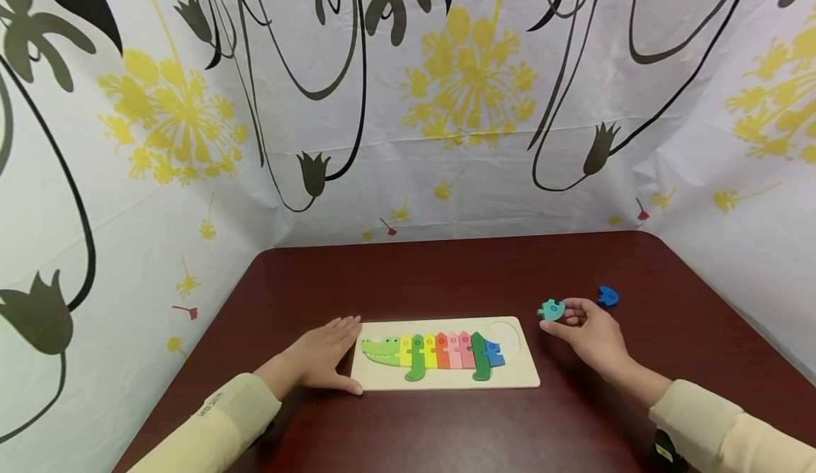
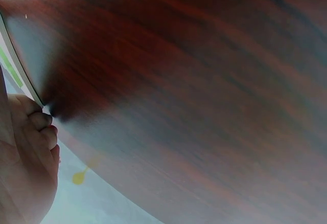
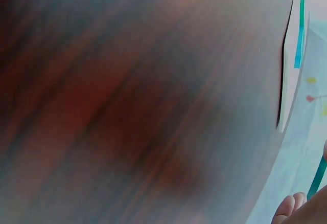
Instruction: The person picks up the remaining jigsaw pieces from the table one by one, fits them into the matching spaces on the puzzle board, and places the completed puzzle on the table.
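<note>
Illegible print on left sleeve (image 1: 213, 403)

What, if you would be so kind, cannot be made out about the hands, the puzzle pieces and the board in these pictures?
- Right wrist view: motion blur smears the table; the teal piece that the right hand pinches cannot be identified there.
- Left wrist view: only the puzzle board edge shows; the left hand is cut off by the frame.
- Head view: the markings on the blue piece are too small.

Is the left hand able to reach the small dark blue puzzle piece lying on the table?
Probably not easily. The left hand rests flat at the wooden puzzle board's left edge, while the dark blue puzzle piece lies beyond the right hand, which holds a teal piece.
</note>
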{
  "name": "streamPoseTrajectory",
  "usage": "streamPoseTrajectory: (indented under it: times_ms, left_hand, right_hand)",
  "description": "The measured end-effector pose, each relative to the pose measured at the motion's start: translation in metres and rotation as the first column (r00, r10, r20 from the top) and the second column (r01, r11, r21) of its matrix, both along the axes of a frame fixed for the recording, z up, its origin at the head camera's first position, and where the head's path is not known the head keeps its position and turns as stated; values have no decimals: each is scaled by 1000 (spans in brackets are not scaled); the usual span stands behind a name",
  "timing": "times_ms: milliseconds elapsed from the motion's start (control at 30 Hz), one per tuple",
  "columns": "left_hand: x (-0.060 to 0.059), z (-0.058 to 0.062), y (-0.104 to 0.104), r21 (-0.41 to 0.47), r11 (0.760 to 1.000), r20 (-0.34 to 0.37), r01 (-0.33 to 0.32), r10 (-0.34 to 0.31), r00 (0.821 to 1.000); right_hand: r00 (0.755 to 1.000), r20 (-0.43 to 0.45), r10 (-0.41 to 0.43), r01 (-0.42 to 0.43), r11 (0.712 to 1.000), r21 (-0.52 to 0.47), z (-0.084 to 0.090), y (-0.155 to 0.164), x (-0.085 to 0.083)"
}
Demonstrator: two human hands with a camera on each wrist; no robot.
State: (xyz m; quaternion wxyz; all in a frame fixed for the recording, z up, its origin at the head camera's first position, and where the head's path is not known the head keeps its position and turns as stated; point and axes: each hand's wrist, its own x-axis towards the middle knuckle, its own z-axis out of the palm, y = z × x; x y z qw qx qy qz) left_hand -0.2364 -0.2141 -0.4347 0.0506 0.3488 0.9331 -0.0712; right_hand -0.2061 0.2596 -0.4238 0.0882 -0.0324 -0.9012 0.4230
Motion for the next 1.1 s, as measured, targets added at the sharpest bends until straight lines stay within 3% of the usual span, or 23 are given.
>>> streamPoseTrajectory:
  times_ms: [400,1100]
  left_hand:
    - [-1,0,0,1,1000,-9,7,-7,1000]
    - [-1,0,0,16,1000,-14,16,-16,1000]
  right_hand:
    - [1000,10,-3,3,1000,-14,-6,-22,8]
    - [995,72,72,-70,997,-18,-11,-52,16]
